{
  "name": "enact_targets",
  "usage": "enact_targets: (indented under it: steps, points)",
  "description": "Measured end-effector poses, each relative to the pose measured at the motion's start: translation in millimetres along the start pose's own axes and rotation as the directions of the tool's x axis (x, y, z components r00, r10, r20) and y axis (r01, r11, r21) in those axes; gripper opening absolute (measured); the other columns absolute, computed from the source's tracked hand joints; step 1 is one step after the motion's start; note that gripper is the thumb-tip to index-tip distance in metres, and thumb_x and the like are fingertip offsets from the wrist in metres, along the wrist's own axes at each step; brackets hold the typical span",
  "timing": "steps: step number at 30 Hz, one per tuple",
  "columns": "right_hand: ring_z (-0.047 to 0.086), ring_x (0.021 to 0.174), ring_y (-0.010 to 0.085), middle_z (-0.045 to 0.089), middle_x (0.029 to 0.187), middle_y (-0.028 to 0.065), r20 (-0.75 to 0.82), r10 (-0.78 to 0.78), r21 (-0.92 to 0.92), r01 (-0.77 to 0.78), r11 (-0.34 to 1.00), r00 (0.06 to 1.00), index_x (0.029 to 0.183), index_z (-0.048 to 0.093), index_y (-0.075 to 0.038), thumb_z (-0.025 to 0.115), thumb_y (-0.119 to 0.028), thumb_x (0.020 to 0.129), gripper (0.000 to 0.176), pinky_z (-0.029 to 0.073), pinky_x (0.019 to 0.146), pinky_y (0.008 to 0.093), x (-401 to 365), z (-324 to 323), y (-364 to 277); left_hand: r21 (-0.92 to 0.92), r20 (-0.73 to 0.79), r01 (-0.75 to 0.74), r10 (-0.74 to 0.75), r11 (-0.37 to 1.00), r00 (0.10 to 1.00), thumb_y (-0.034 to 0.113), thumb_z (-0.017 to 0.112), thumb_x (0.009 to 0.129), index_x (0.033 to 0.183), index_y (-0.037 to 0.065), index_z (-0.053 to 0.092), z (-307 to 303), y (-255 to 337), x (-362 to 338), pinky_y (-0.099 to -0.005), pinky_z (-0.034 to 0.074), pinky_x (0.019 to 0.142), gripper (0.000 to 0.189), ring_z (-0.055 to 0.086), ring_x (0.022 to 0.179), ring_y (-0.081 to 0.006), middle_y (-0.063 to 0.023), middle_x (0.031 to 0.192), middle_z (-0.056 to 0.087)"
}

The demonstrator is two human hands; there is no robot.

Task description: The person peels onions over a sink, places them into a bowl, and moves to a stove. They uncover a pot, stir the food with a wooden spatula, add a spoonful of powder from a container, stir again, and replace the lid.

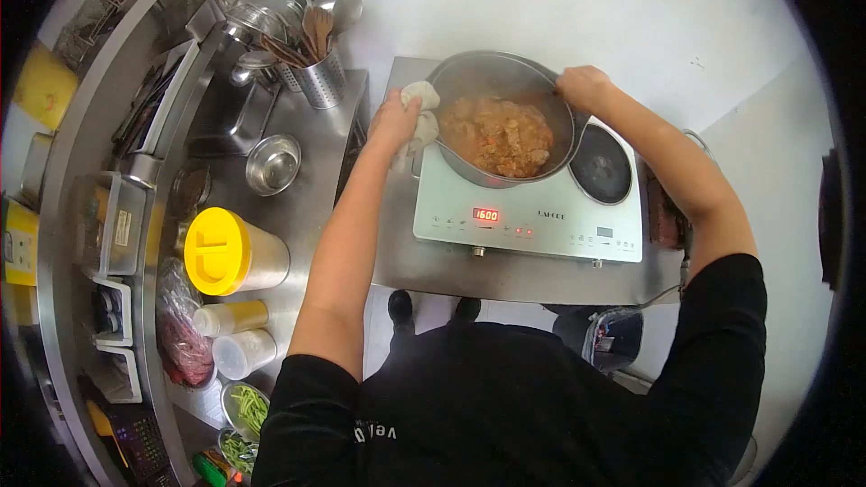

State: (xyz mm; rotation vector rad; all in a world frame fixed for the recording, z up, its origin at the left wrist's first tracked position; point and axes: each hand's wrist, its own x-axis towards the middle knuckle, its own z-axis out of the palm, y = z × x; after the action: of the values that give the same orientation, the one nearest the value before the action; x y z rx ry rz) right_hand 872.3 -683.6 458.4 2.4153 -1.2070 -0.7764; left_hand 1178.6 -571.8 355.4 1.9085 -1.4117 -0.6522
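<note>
A large metal pot [510,182] of steaming reddish-brown food [505,137] stands on the left side of a pale two-burner cooktop [532,225], whose red display reads 1600. At the pot's left edge, my left hand [394,119] is closed on a light cloth [420,108]. My right hand [585,88] is closed at the pot's upper right rim. Part of a dark utensil seems to run from it into the pot, but what it grips is hidden by the fingers.
The cooktop's right burner [602,165] is bare. On the left counter are a metal bowl [273,165], a yellow-lidded container [262,255], a utensil holder [321,81] and bagged meat [187,334]. A bin [617,338] stands below the counter at right.
</note>
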Motion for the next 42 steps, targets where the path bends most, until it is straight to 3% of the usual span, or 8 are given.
enact_targets:
  steps: [4,6,11,18,21,24,26,42]
  points:
    - [0.068,0.072,0.0279,0.068,0.079,0.0154,0.043,-0.046,0.072,0.043,0.996,0.998,0.082,0.068,-0.001,0.053,-0.014,0.086,0.021,0.055,0.062,0.039,-40.6,0.2,5.6,0.009,-0.012,-0.003,0.003,1.0,1.0,0.039,0.051,0.089,0.126,0.003,0.044,3.6,-2.6,2.4,-0.045,0.043,0.094,0.052,0.055,0.111,-0.0395,-0.0258,0.117,0.058]
    - [0.061,0.052,0.0258,0.063,0.071,0.0182,0.503,0.096,0.41,-0.336,0.848,0.859,0.076,0.063,0.003,0.053,-0.017,0.088,0.025,0.052,0.047,0.0382,-64.3,-32.7,-0.6,0.015,-0.005,0.02,-0.02,1.0,1.0,0.039,0.051,0.089,0.126,0.003,0.044,5.6,-0.7,4.8,-0.0452,0.043,0.093,0.052,0.055,0.111,-0.0395,-0.0258,0.117,0.058]
    - [0.042,0.04,0.0093,0.048,0.058,0.0019,0.667,-0.222,0.711,-0.517,0.477,0.712,0.09,0.054,-0.005,0.043,-0.024,0.094,0.022,0.037,0.035,0.0273,-77.8,-2.7,10.9,0.011,-0.009,0.048,-0.048,0.999,0.999,0.039,0.051,0.089,0.125,0.005,0.044,4.5,0.1,4.2,-0.0462,0.043,0.093,0.05,0.055,0.11,-0.0401,-0.0254,0.117,0.058]
    - [0.04,0.04,0.0075,0.044,0.058,-0.0003,0.546,-0.369,0.829,-0.55,0.105,0.752,0.092,0.053,-0.006,0.046,-0.028,0.096,0.024,0.034,0.034,0.0239,-43.4,5.4,-61.7,0.002,0.045,-0.019,0.019,1.0,0.999,0.04,0.052,0.089,0.128,0.004,0.043,1.0,-6.5,9.2,-0.0446,0.042,0.095,0.054,0.054,0.112,-0.0406,-0.0269,0.118,0.057]
    - [0.044,0.04,0.0101,0.052,0.06,0.0019,0.408,-0.152,0.906,-0.379,0.188,0.9,0.089,0.062,-0.002,0.049,-0.028,0.096,0.03,0.035,0.033,0.0257,-23.4,-5.6,-67.6,-0.003,0.047,-0.046,0.046,0.999,0.998,0.039,0.053,0.088,0.126,0.005,0.044,5.4,-12.1,13.3,-0.0442,0.042,0.095,0.052,0.054,0.112,-0.0398,-0.0253,0.118,0.057]
    - [0.057,0.049,0.0198,0.062,0.07,0.0088,0.39,0.059,0.708,-0.341,0.618,0.919,0.084,0.066,-0.001,0.054,-0.028,0.093,0.031,0.047,0.043,0.034,-17.7,-23.1,-56.6,-0.008,0.065,-0.046,0.046,0.999,0.997,0.038,0.053,0.089,0.129,0.004,0.043,4.4,-13.0,15.8,-0.0431,0.041,0.096,0.054,0.054,0.113,-0.0394,-0.0255,0.119,0.057]
    - [0.067,0.071,0.0267,0.069,0.089,0.0115,0.076,0.132,0.415,-0.152,0.897,0.988,0.086,0.07,-0.003,0.056,-0.017,0.087,0.019,0.053,0.057,0.0393,-45.3,-52.9,-42.2,-0.012,0.085,-0.048,0.048,0.999,0.995,0.038,0.052,0.089,0.131,0.004,0.042,3.6,-10.3,15.6,-0.0428,0.041,0.097,0.055,0.053,0.114,-0.0391,-0.0255,0.12,0.057]
    - [0.068,0.088,0.0278,0.069,0.096,0.0138,-0.114,0.2,0.184,-0.177,0.967,0.973,0.091,0.071,-0.005,0.054,-0.012,0.084,0.02,0.055,0.073,0.037,-86.3,-81.7,-46.9,0.005,0.052,-0.063,0.063,0.998,0.997,0.042,0.051,0.089,0.132,-0.001,0.04,2.3,-12.7,14.1,-0.0431,0.04,0.098,0.062,0.051,0.116,-0.0403,-0.0281,0.122,0.055]
